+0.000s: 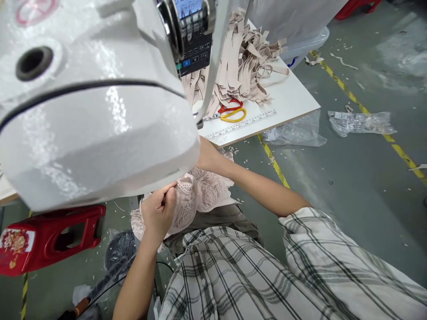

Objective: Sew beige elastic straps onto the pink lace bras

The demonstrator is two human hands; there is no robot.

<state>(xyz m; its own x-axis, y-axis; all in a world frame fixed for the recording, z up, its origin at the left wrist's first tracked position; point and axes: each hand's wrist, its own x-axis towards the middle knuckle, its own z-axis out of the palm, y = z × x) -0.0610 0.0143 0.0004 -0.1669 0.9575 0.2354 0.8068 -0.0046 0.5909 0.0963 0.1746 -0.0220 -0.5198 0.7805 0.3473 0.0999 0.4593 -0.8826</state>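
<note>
A pale pink lace bra (210,191) hangs over my lap, below the head of a white sewing machine (110,133). My left hand (158,211) is closed, with thumb and forefinger pinched on the bra's upper edge beside the left cup. Of my right hand (206,154) only the wrist and back show, above the other cup. The machine head covers its fingers, so their grip is hidden. The needle area is also out of sight behind the machine.
On the white table (296,104) lie a heap of beige fabric strips (238,66), scissors (233,111) with red and yellow handles, and a printed ruler scale (243,123). A red stool (50,240) stands at left. Plastic bags (360,123) and scraps litter the floor.
</note>
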